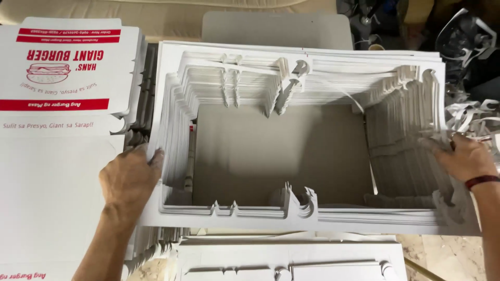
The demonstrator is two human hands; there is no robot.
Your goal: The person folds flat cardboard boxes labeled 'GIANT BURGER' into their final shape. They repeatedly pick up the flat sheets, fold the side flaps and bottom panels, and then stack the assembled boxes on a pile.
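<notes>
We grip the stack of white cardboard frames (302, 218) with our left hand (127, 179) and right hand (463, 156), fingers curled over opposite edges

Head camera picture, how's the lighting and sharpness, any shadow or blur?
Head view: soft, even daylight, no harsh glare; the stack of white cut-out frames shades the grey board in its opening; left hand and right hand look slightly soft; straight edges bow a little toward the corners.
</notes>
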